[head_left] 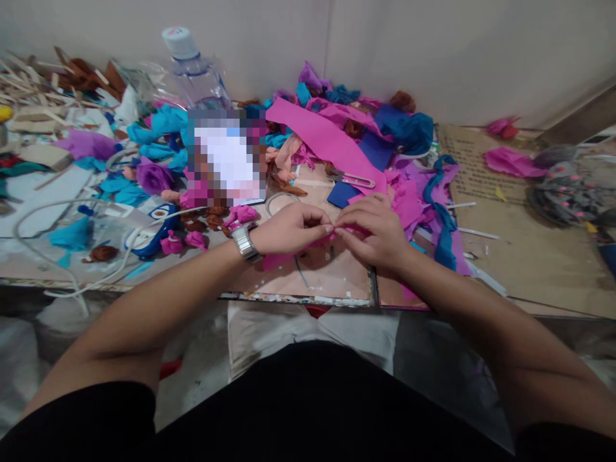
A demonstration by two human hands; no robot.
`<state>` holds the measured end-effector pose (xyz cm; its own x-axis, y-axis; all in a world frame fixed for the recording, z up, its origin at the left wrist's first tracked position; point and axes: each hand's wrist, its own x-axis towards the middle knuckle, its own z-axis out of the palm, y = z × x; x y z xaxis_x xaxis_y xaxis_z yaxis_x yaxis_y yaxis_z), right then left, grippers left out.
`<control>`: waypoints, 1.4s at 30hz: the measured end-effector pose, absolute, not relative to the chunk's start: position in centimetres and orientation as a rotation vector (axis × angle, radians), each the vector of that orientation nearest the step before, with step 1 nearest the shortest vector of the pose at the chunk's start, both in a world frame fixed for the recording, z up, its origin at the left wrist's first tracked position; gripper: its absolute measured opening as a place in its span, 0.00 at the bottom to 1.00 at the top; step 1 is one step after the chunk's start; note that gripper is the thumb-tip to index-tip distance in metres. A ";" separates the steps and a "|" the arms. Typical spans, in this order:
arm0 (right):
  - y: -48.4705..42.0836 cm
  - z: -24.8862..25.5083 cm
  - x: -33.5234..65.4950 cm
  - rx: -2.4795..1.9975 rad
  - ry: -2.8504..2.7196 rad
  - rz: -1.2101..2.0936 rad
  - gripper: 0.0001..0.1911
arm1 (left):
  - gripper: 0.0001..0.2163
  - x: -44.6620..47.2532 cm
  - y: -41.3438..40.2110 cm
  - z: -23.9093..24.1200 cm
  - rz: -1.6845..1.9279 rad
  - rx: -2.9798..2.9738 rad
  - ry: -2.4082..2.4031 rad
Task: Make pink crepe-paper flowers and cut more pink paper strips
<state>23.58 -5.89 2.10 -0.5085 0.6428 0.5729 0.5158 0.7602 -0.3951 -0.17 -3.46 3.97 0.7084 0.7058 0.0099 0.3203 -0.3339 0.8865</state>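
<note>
My left hand (293, 229), below a metal watch, pinches a bit of pink crepe paper (332, 232) at the middle of the table. From the other side my right hand (371, 228) grips the same piece, its fingertips meeting those of the left. Most of the paper is hidden by the fingers. Just beyond my right hand lie small thread snips (353, 178) on a long pink paper strip (327, 138). A dark blue paper piece (342, 194) lies under the strip.
Crumpled blue, purple and brown paper covers the table's back and left. A capped plastic bottle (199, 80) stands behind a phone with a blurred screen (228, 160). A white cable runs by a blue-and-white power strip (151, 231). At right, a dark netted bundle (561, 192) sits on cardboard (486, 256).
</note>
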 end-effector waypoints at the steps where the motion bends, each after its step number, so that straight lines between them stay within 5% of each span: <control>1: -5.9 2.1 23.6 -0.858 -2.219 0.216 0.04 | 0.15 -0.2 -3.4 3.9 0.496 1.915 0.802; 33: -5.7 1.9 23.8 -0.911 -2.286 0.171 0.06 | 0.15 0.0 -3.5 3.5 0.540 1.952 0.809; 42: -5.5 1.7 24.0 -0.920 -2.284 0.178 0.06 | 0.16 -0.2 -4.0 3.5 0.554 2.375 0.906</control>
<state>24.00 -5.52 1.72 -0.5343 0.6593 0.5291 0.5694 0.7433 -0.3511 -0.22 -3.99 3.50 0.6903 0.7001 0.1824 0.4810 -0.6324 0.6072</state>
